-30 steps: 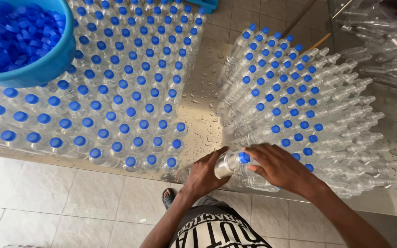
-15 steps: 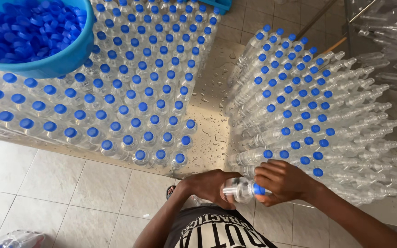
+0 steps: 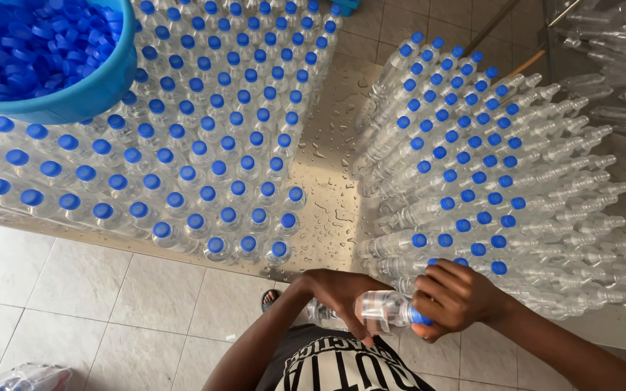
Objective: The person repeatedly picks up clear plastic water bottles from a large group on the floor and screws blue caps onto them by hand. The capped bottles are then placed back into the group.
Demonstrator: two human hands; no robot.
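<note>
I am holding a clear plastic bottle sideways in front of my chest, just off the near edge of the desk. My left hand is wrapping around its body, that grip closed on the clear plastic, while my right hand is closing its grip over the neck end, fingers curling around the blue cap, which is only peeking out between them. Below my arms the pale tiled floor is showing, with a crumpled clear bag lying at the bottom left corner and my sandalled foot just showing by the desk's edge.

Just beyond my right hand, a pile of capped bottles lying on their sides is stacking up in rows, blue caps pointing toward me, the nearest ones almost touching my knuckles. To the left, across a wet strip of desk dotted with water drops, a block of upright capped bottles is standing in tight rows. Farther off, at the top left, a blue tub full of loose blue caps is resting on top of those standing bottles. At the far right, uncapped empty bottles are lying in a heap.
</note>
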